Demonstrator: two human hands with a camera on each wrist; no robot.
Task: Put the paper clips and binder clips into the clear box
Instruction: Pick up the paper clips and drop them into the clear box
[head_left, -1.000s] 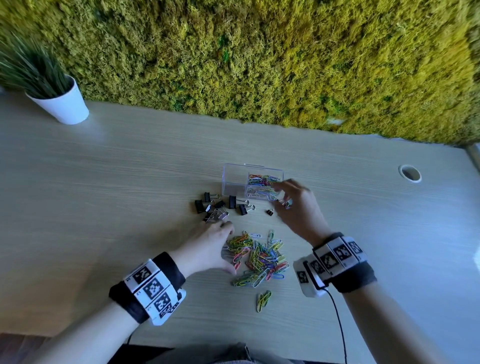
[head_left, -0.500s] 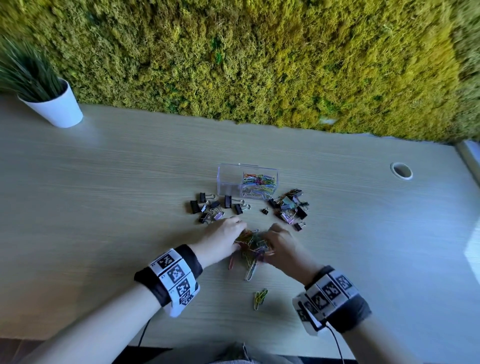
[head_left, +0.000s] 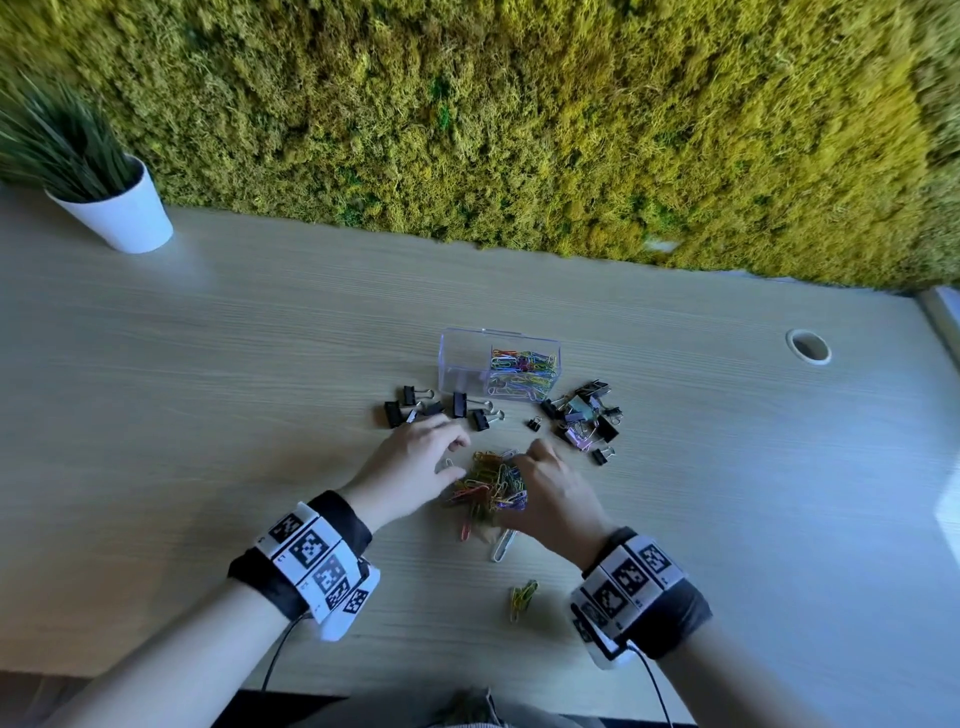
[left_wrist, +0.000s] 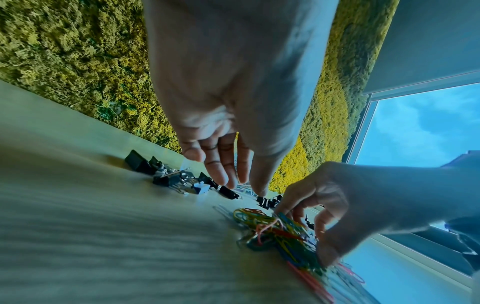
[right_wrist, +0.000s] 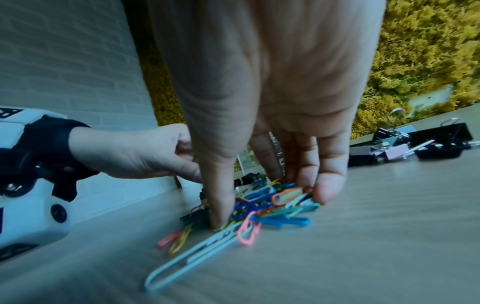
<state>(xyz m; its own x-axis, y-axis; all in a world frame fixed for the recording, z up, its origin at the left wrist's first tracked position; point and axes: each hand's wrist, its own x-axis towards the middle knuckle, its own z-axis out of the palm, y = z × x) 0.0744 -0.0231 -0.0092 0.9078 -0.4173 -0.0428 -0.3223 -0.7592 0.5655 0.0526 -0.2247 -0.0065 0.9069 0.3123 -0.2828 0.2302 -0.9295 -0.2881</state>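
The clear box (head_left: 467, 358) stands mid-table with coloured paper clips in its right half. Nearer me a heap of coloured paper clips (head_left: 485, 486) lies between both hands. My right hand (head_left: 530, 470) curls over the heap's right side. In the right wrist view its thumb and fingers (right_wrist: 328, 193) pinch the clips (right_wrist: 280, 218) against the table. My left hand (head_left: 457, 457) sits at the heap's left edge; its fingers (left_wrist: 221, 172) hang relaxed and hold nothing. Black binder clips (head_left: 436, 408) lie left of the box's front, and a mixed group (head_left: 584, 415) to its right.
A big white paper clip (head_left: 504, 543) and a small yellow-green bunch (head_left: 522, 597) lie nearer me than the heap. A white plant pot (head_left: 119, 213) stands far left, a cable hole (head_left: 808, 345) far right. A moss wall backs the table.
My right hand came back from the box to the heap and closed on the clips. The left hand moved in, and the spread clips are now bunched tighter.
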